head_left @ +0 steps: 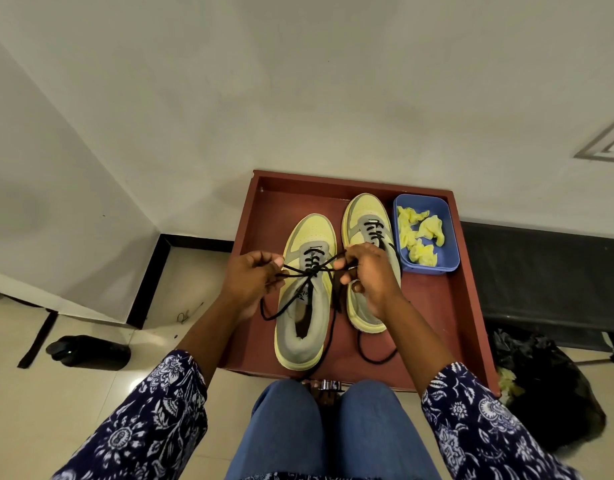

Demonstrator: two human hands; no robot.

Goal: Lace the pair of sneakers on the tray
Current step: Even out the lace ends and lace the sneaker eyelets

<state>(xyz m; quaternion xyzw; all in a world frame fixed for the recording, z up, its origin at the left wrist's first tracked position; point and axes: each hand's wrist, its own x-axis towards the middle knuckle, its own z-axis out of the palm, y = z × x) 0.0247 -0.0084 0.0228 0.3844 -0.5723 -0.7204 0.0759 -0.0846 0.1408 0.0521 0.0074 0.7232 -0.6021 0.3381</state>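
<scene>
My 2 sneakers sit side by side in the tray point(461, 323), toes toward 12 o'clock, so the eyelets face me. I am on the left sneaker point(303, 296); the right sneaker point(366, 258) at 3 o'clock of it looks partly laced, its loose end trailing toward 6 o'clock. My left hand point(251, 284) pinches one end of the black lace point(310, 271) and pulls toward 9 o'clock. My right hand point(366, 275) curls round the other end, pulling toward 3 o'clock. I judge this evens the cross over the tongue before the next eyelets. Both wrists hover above the shoes, forearms angled inward. A blue tub point(449, 261) of yellow wads sits at 2 o'clock.
</scene>
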